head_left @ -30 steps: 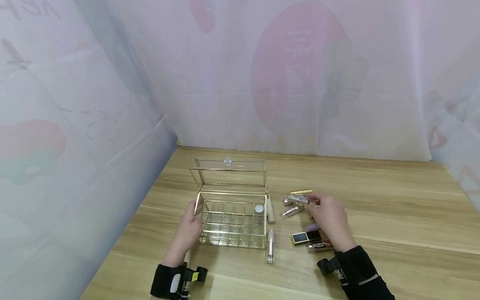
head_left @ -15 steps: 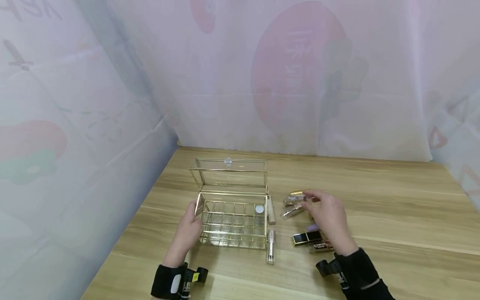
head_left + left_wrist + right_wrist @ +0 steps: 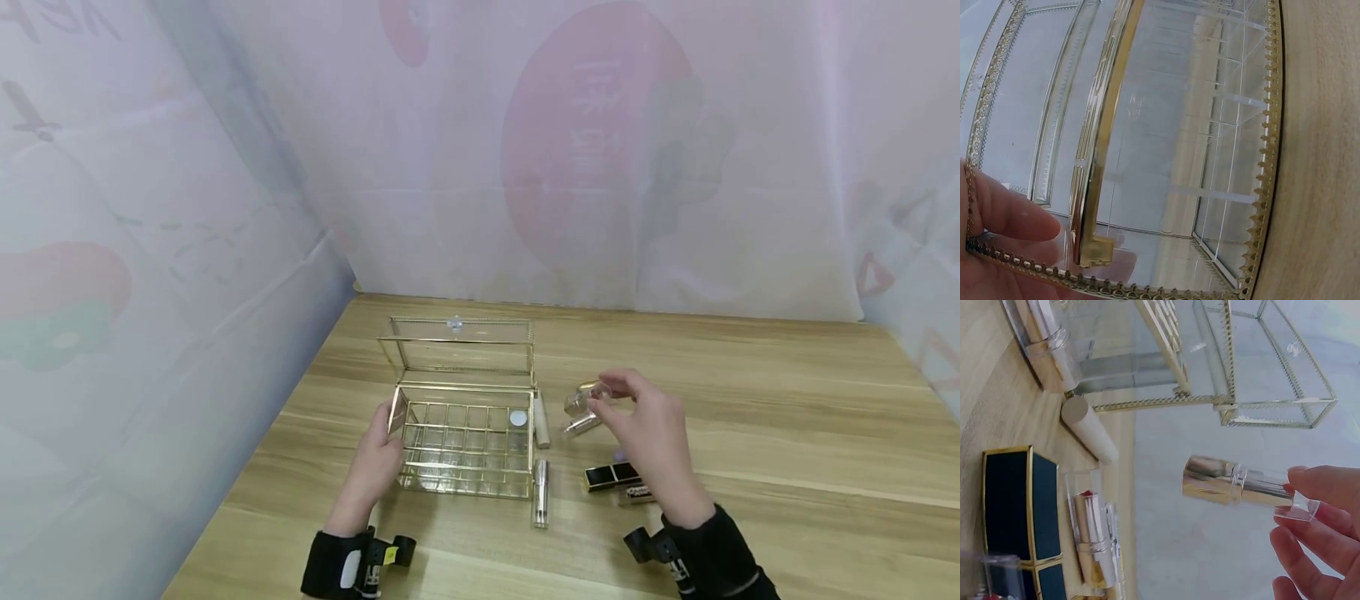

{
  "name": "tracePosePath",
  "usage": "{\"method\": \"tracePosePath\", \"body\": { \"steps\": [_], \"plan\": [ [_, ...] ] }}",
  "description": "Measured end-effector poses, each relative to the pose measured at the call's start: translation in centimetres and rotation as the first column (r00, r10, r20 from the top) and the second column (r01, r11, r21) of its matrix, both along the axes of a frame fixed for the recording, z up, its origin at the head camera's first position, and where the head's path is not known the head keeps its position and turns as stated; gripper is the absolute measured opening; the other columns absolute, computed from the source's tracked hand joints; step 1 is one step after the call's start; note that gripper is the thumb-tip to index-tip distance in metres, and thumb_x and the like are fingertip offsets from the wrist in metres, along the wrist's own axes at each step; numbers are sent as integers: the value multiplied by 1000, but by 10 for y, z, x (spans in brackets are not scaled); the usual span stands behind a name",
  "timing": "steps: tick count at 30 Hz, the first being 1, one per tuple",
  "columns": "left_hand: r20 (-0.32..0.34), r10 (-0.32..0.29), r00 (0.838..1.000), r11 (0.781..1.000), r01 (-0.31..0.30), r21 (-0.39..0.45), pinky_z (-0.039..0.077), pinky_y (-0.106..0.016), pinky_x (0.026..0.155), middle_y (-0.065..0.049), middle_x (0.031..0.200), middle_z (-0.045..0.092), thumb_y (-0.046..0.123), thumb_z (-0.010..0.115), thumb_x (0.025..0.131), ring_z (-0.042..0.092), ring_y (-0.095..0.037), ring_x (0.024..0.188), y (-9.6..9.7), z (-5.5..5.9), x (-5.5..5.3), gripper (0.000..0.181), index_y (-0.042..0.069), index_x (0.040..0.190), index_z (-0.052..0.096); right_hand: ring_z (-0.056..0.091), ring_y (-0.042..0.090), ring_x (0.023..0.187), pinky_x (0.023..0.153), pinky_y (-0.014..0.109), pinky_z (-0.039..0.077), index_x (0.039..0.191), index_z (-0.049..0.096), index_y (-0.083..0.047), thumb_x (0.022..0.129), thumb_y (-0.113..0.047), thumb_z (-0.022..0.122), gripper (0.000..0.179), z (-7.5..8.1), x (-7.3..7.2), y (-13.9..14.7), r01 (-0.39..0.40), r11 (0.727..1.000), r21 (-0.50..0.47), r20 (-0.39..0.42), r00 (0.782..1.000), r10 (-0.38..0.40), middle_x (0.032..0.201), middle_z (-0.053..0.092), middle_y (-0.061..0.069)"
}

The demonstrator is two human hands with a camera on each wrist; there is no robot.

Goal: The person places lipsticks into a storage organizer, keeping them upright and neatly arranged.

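A glass box with gold-edged frame [image 3: 465,386] stands with its lid raised, its inside split into small compartments. My left hand [image 3: 377,462] grips the box's left side, with the thumb and fingers [image 3: 1019,219] at its glass wall. My right hand [image 3: 651,437] pinches a gold lipstick [image 3: 1210,481] by its clear cap, fingertips at the cap's end. In the right wrist view the lipstick points away from the fingers. Below it lie another clear-capped lipstick [image 3: 1092,537] and a black case with gold edges [image 3: 1022,500].
Right of the box lie a beige tube [image 3: 542,423] and a clear-capped lipstick [image 3: 541,493]. Another lipstick [image 3: 636,495] and a small purple item [image 3: 620,455] lie near my right wrist. A white round piece [image 3: 518,417] shows at the box's back right compartment.
My right hand has lifted the lipstick off the small pile and shifted slightly left, turning the lipstick. My left hand and the box have stayed in place.
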State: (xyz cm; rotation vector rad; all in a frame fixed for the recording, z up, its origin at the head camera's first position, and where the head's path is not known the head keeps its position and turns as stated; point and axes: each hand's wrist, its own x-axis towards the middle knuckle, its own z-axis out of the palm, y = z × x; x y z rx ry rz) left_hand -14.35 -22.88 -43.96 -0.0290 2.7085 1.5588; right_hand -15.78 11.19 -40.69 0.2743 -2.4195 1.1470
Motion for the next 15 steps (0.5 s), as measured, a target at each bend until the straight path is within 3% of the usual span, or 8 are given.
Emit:
{"method": "tracePosePath", "body": {
  "steps": [9, 15],
  "plan": [
    [-3, -1, 1000, 1000, 1, 1, 18, -62, 109, -31, 146, 32, -13, 35, 83, 26, -43, 132, 0, 1, 1, 60, -7, 142, 27, 66, 20, 80, 73, 46, 56, 95, 73, -4, 69, -13, 82, 29, 11, 8, -10, -11, 998, -57, -73, 997, 7, 85, 75, 9],
    [-7, 2, 1000, 1000, -2, 18, 18, -62, 109, -31, 146, 31, -14, 35, 81, 25, -43, 132, 1, 1, 1, 61, -7, 142, 27, 68, 12, 79, 69, 36, 59, 94, 74, -4, 68, -13, 82, 28, 15, 8, -18, -52, 994, -98, -187, 982, 33, 84, 76, 7]
  ]
}}
